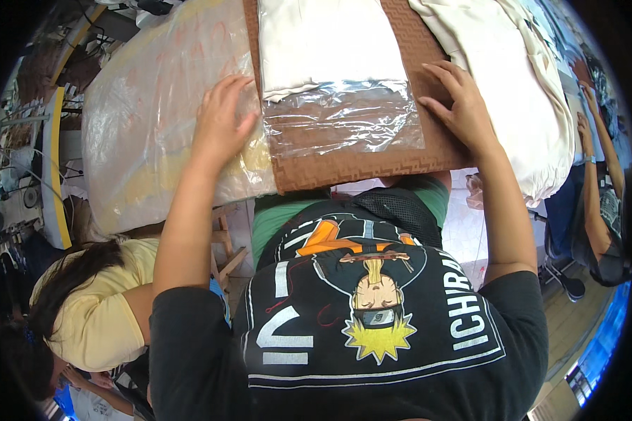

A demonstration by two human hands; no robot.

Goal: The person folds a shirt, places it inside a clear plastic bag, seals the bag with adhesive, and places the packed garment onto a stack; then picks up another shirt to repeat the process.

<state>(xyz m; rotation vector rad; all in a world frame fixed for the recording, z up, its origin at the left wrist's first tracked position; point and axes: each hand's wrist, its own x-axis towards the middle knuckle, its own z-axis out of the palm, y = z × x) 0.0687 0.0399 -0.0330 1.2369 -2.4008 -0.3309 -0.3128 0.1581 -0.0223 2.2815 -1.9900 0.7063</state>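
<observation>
A folded white garment lies in a clear plastic bag, whose loose end stretches toward me over a brown patterned cloth. To the left of the bag, my left hand rests with fingers apart over a plastic-covered surface. My right hand is on the other side, its fingers spread above the brown cloth near the bag's right edge. Neither hand grips anything. Beside my right hand lies a pile of cream fabric.
At lower left a person in a yellow shirt bends close to my left arm. Another person's arms reach toward blue fabric at far right. A yellow-edged table with machine parts stands at left. A wooden stool shows under the table.
</observation>
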